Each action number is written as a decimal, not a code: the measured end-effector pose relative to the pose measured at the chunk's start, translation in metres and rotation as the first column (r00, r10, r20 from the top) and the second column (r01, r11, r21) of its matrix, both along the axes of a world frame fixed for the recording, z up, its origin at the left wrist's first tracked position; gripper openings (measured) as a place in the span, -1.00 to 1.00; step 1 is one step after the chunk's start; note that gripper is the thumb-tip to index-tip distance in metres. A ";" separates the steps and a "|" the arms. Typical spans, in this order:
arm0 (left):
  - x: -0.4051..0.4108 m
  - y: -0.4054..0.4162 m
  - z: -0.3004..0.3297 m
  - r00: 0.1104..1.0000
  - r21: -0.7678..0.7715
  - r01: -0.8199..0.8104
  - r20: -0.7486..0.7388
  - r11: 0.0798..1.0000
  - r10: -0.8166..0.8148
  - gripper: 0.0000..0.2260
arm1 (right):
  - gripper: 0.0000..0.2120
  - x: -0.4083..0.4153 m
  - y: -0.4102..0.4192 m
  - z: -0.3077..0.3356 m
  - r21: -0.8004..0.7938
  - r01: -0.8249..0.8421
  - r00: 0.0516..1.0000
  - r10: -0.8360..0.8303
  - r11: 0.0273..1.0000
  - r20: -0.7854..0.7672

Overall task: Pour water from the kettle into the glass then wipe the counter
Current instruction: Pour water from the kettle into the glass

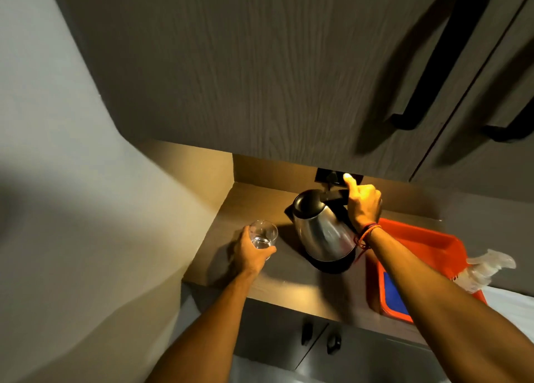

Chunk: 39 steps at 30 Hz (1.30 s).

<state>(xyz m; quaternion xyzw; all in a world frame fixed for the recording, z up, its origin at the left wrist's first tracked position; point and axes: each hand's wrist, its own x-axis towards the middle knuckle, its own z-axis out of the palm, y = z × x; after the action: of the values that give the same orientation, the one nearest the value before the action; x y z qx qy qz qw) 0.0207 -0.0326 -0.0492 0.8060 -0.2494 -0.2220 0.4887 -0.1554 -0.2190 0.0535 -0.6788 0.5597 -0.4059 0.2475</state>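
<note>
A steel kettle (322,232) with a black lid and handle stands on its black base in the middle of the brown counter (289,284). My right hand (362,203) is wrapped around the kettle's handle, thumb raised. The kettle leans slightly with its spout side toward the left. A clear glass (263,236) with a little water in it is at the counter's left, held by my left hand (251,252) from below and the side. Glass and kettle are a short gap apart.
An orange tray (427,249) with a blue item (394,296) inside sits at the counter's right, under my right forearm. A clear plastic wrapper (488,267) lies at its right edge. Wooden cabinets (274,64) hang low overhead. A wall closes the left side. A socket panel (326,176) is behind the kettle.
</note>
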 end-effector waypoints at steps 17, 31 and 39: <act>0.015 0.044 0.022 0.973 -0.145 0.226 0.072 0.963 -0.217 -0.40 | -0.51 0.071 0.075 0.053 -0.262 -0.347 0.780 0.122 0.900 -0.613; 0.017 0.048 0.027 0.980 -0.081 0.195 0.053 0.977 -0.192 -0.43 | -0.62 0.087 0.089 0.063 -0.279 -0.589 0.489 0.060 0.758 -0.870; 0.019 0.050 0.027 0.982 -0.071 0.190 0.025 0.979 -0.189 -0.39 | -0.55 0.092 0.094 0.063 -0.292 -0.574 0.563 0.110 0.765 -0.819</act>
<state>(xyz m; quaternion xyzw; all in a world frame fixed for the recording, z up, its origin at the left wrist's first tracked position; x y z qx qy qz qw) 0.0398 0.0172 -0.0220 0.7621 -0.3376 -0.2509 0.4923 -0.0638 -0.1252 0.1168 -0.9231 0.3242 -0.1593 -0.1322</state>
